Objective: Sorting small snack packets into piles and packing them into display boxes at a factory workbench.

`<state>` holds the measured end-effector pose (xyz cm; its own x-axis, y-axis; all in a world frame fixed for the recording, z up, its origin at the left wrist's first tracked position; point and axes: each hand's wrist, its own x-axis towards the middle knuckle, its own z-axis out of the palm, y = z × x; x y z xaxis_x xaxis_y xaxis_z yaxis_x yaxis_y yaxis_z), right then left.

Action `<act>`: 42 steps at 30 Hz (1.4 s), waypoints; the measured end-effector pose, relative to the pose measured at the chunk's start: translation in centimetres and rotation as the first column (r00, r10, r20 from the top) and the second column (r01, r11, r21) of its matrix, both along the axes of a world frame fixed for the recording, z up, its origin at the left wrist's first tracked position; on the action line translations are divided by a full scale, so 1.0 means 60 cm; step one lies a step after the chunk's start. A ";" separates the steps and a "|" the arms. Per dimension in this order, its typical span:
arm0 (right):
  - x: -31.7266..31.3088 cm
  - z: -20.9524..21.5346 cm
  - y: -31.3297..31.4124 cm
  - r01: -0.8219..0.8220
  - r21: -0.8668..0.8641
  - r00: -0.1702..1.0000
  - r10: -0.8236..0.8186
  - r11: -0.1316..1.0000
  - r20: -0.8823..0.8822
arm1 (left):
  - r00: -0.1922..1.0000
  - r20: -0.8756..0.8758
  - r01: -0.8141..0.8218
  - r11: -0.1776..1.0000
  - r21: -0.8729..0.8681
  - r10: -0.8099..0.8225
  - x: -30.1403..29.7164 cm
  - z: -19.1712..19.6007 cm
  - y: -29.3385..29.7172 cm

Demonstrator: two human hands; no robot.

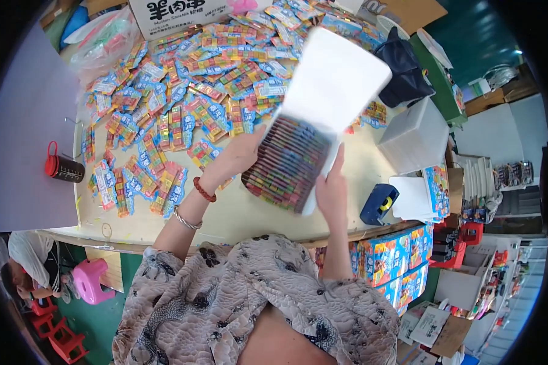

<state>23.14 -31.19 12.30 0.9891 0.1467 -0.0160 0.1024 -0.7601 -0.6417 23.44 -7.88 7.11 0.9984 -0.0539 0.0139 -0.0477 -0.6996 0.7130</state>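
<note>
Between my hands is a display box (310, 201) with its white lid (341, 76) raised at the far side, tilted over the table. A tight row of colourful candy packets (289, 164) stands inside it. My left hand (240, 153) grips the box's left wall, fingers closed at its edge. On the right wall, my right hand (331, 187) holds the box, a little blurred, with the thumb side up. Beyond and left of the box, many loose candy packets (210, 115) with blue ends lie spread over the table.
A blue tape dispenser (379, 204) and flat box pieces (411, 198) are at the right edge. Behind them stands a translucent bin (414, 137). Stacked blue cartons (386, 258) are below the edge. A red-capped bottle (64, 165) is at left; a person (33, 261) sits beyond.
</note>
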 end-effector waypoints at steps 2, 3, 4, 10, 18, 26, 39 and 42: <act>-0.048 -0.008 0.001 0.031 -0.117 0.996 -0.041 0.993 -0.078 | 0.979 0.137 0.142 0.988 0.057 -0.148 -0.007 -0.022 -0.009; -0.067 -0.016 0.002 -0.082 -0.269 0.991 0.050 0.960 -0.126 | 0.979 0.129 0.150 0.987 0.048 -0.155 -0.013 -0.036 -0.013; -0.075 -0.022 0.001 -0.202 -0.403 0.973 0.135 0.893 -0.189 | 0.976 0.168 0.136 0.990 0.024 -0.138 -0.017 -0.030 -0.020; 0.038 -0.010 0.023 -0.231 -0.482 0.847 0.418 0.845 0.328 | 0.986 0.072 -0.147 0.988 -0.042 0.150 -0.094 0.001 -0.031; 0.184 -0.060 0.032 -0.522 -0.693 0.307 0.868 0.497 0.391 | 0.952 0.298 -0.137 0.967 0.215 0.069 -0.138 -0.043 -0.033; 0.183 -0.044 0.026 -0.373 -0.912 0.121 0.983 0.173 0.138 | 0.929 0.199 0.163 0.828 0.536 -0.312 -0.141 -0.028 -0.002; 0.269 -0.022 0.150 -0.907 -0.419 0.239 0.874 0.045 -0.423 | 0.944 0.106 0.242 0.877 0.416 -0.311 -0.181 -0.025 0.023; 0.287 -0.018 0.123 -0.788 -0.616 0.244 0.920 0.004 -0.306 | 0.955 0.102 0.224 0.903 0.367 -0.279 -0.189 -0.015 0.017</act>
